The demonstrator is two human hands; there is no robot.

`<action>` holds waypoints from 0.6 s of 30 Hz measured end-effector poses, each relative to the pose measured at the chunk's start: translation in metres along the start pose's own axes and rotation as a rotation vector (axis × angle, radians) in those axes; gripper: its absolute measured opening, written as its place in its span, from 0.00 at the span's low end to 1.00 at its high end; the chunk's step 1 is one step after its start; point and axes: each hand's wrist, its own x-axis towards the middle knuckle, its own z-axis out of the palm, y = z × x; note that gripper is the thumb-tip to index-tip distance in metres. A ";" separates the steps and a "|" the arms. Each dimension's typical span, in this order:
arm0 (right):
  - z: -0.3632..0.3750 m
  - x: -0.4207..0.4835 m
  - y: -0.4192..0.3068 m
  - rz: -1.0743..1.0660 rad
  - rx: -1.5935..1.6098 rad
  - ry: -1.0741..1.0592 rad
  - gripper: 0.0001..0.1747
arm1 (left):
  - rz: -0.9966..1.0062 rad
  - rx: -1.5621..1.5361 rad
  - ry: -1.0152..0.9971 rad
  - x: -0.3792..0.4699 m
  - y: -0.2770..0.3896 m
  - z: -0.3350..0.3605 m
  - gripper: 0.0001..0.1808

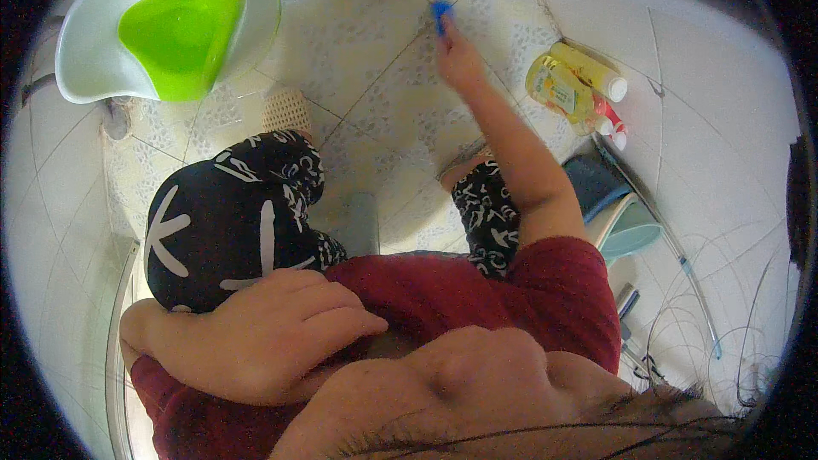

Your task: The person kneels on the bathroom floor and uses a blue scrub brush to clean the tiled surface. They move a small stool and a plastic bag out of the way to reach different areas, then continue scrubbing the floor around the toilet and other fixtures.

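My right hand [459,59] reaches out low over the patterned floor tiles [377,64], fingers closed around a small blue object [441,10], perhaps a brush; blur hides its exact kind. Close to my body, my left hand [287,326] lies bent across my chest beside my raised knee [192,236] in black printed trousers. Its fingers lie close together, and the palm side is hidden, so I cannot see whether anything is in it.
At upper left is a white basin [89,45] with a bright green part [182,32]. Along the right wall stand bottles of yellow liquid [556,92] and, nearer me, a dark blue bucket [591,185] and a pale green container [632,230]. My woven slipper [286,110] is on the tiles.
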 end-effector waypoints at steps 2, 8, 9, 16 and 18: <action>0.007 -0.016 -0.001 0.024 -0.072 -0.066 0.33 | -0.005 -0.011 -0.001 0.002 0.000 0.001 0.28; -0.034 0.068 0.019 -0.130 0.167 0.556 0.33 | -0.016 0.033 -0.038 0.006 0.001 0.004 0.28; -0.040 0.079 0.027 -0.364 0.153 0.639 0.34 | -0.010 0.047 -0.045 0.005 0.000 0.004 0.27; -0.015 0.057 0.069 0.426 0.343 0.492 0.33 | -0.006 0.048 0.015 0.007 0.003 -0.001 0.27; -0.009 0.060 0.067 0.390 0.968 0.560 0.32 | -0.014 0.011 -0.016 0.011 0.005 -0.003 0.27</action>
